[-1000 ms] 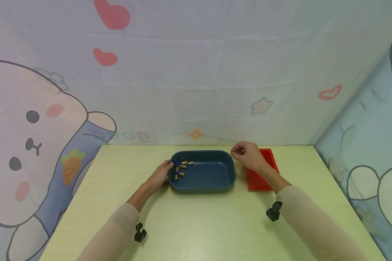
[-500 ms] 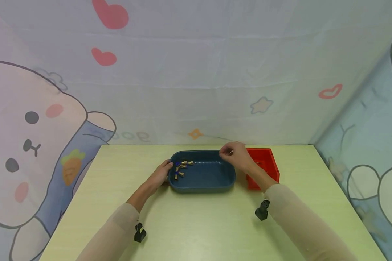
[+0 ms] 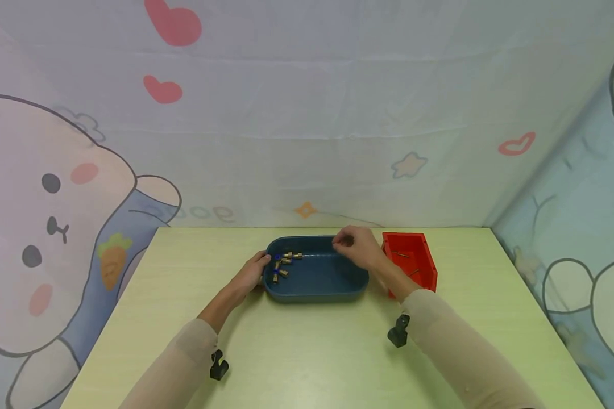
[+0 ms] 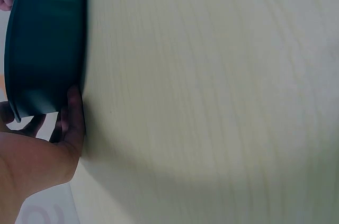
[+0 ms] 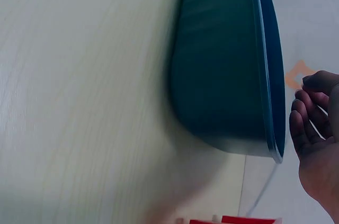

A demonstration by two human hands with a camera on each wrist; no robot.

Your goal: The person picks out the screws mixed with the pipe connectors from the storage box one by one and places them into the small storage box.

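Note:
A dark blue oblong tray (image 3: 332, 297) stands on the table, with several small brass fittings (image 3: 285, 260), some with blue parts, at its left end. My left hand (image 3: 248, 275) grips that end, thumb over the rim; in the left wrist view, fingers of the left hand (image 4: 45, 152) lie against the outer wall and beneath. Over the tray's back right part hovers my right hand (image 3: 357, 245), thumb and forefinger pinched on a tiny thin piece that the fingers mostly hide. The right wrist view shows the right hand (image 5: 318, 118) beside the rim, other fingers curled.
A red bin (image 3: 426, 255) holding several thin metal pins or screws (image 3: 400, 254) stands right of the tray, partly behind the right forearm. Directly behind the pale wooden table (image 3: 307, 352) hangs a printed cloth (image 3: 307, 142).
My right hand has moved left from beside the red bin to above the blue tray, uncovering the bin's inside. The left hand and tray have stayed in place.

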